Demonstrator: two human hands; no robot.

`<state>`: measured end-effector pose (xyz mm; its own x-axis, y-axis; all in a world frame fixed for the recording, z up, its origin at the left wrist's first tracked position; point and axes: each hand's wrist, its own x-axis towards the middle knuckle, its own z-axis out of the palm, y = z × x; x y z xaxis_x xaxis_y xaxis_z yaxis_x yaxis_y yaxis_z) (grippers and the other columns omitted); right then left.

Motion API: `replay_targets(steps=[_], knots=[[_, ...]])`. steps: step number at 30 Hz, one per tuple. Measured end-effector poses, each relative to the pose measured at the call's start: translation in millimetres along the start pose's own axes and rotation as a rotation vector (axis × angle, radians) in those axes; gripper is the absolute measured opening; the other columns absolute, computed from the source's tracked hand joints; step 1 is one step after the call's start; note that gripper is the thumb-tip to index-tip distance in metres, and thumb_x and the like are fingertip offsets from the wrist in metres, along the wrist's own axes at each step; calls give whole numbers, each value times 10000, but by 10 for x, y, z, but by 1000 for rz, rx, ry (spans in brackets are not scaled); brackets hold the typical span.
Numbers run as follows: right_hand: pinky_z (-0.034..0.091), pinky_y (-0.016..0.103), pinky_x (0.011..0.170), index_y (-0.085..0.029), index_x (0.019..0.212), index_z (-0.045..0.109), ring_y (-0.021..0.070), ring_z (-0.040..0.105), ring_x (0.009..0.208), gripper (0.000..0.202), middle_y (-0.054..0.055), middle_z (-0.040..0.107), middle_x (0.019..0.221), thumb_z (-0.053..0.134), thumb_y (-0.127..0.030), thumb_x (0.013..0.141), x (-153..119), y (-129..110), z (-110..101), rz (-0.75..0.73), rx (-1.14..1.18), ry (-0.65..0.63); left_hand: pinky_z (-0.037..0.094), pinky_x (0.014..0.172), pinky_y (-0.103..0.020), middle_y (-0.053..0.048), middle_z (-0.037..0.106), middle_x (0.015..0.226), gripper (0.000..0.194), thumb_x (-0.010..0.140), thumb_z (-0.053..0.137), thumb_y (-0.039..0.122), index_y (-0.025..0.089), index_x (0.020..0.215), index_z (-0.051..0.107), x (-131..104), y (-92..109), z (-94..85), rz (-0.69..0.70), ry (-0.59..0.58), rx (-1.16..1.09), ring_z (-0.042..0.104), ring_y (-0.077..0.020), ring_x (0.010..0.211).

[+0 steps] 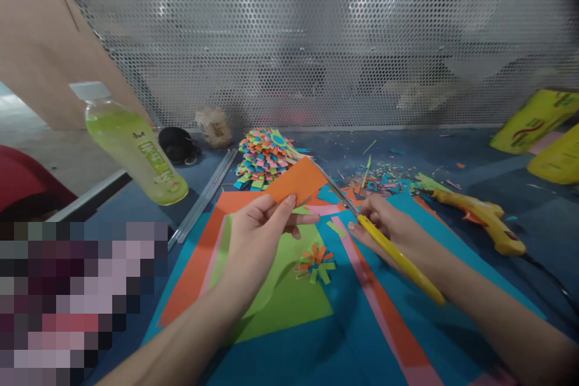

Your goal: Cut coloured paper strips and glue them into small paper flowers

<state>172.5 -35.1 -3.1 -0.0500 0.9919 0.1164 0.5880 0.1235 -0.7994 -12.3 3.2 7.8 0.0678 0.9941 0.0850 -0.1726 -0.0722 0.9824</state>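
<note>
My left hand (265,223) pinches a piece of orange paper (298,181) between thumb and fingers, raised above the table. Yellow-handled scissors (393,256) are in my right hand (393,226), their blades at the right edge of the orange paper. Beneath my hands lie a green sheet (280,295), blue sheets (344,338) and pink and orange strips (366,280). On the green and blue paper sits a small flower-like cluster of orange and green paper strips (319,264). Behind the orange paper stands a mound of many-coloured paper pieces (262,157).
A bottle of green drink (136,145), clear sticks (205,193) and a black round object (176,145) are at left. On the right lie a yellow glue gun (484,217) with its cord, paper scraps (384,178) and yellow packages (534,117). A perforated metal panel (298,30) closes the back.
</note>
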Motion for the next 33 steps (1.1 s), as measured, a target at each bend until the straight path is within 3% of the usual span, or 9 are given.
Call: replay_targets(steps=[5, 12, 17, 21, 27, 33], knots=[[291, 238, 446, -225, 749, 345, 94, 385, 502, 290, -33, 440, 649, 494, -468, 803, -8, 4, 1, 9, 49, 1, 418, 436, -180, 33, 531, 506, 279, 715, 660, 297, 159, 564, 470, 9, -2, -7, 3, -3, 18, 694, -205, 633], [229, 221, 378, -228, 737, 336, 66, 285, 422, 301, -57, 387, 607, 500, -474, 798, 0, 18, 24, 44, 52, 7, 420, 436, -180, 34, 536, 502, 286, 719, 657, 289, 162, 554, 461, 0, -2, -5, 5, -9, 4, 695, -202, 628], [288, 228, 441, -219, 747, 350, 90, 346, 495, 294, -51, 382, 607, 485, -473, 810, -10, 9, -3, -32, -5, 38, 417, 442, -188, 32, 546, 512, 264, 710, 669, 295, 157, 570, 492, 7, -10, -12, 0, -9, -16, 697, -209, 649], [306, 231, 444, -223, 780, 353, 94, 366, 486, 274, -58, 373, 600, 466, -468, 822, -15, -6, -24, -10, 16, -6, 419, 446, -199, -3, 616, 599, 241, 700, 677, 309, 147, 603, 528, 0, -14, -18, 1, -3, -13, 695, -210, 644], [291, 225, 419, -226, 788, 342, 85, 346, 452, 274, -62, 365, 595, 466, -468, 824, -22, -15, -20, 18, 34, -31, 409, 430, -192, 36, 532, 511, 254, 705, 671, 293, 156, 578, 499, -9, -6, -12, 10, -17, -21, 691, -203, 613], [328, 236, 480, -222, 768, 349, 106, 401, 543, 266, -38, 408, 642, 474, -452, 818, -20, -1, -7, -5, 12, 2, 414, 438, -188, 36, 533, 523, 251, 716, 663, 289, 157, 581, 497, -6, -13, -7, 19, -33, -22, 692, -197, 622]])
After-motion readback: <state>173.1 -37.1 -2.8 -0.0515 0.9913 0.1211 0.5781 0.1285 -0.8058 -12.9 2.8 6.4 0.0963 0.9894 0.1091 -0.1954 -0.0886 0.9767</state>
